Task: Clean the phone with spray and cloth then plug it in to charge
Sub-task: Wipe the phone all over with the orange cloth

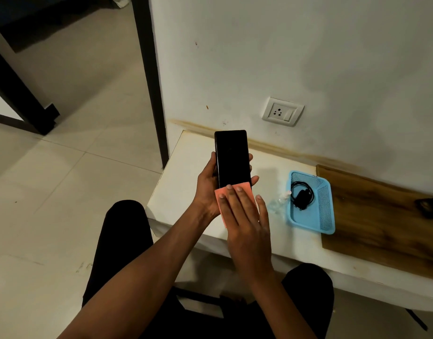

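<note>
A black phone [232, 157] is held upright above the white ledge, screen dark and facing me. My left hand [207, 187] grips it from behind, with fingertips curling round its right edge. A pink cloth [244, 187] lies over the phone's lower end. My right hand [247, 223] presses flat on the cloth with straight fingers. A small clear spray bottle [282, 198] lies on the ledge just right of my hands. A black charger with coiled cable [302, 195] sits in a blue basket [325, 211].
A white wall socket [282, 111] with a switch is on the wall above the white ledge [181, 187]. A brown wooden board [381, 216] lies at the right, with a dark object at its far edge. A dark door frame stands at the left.
</note>
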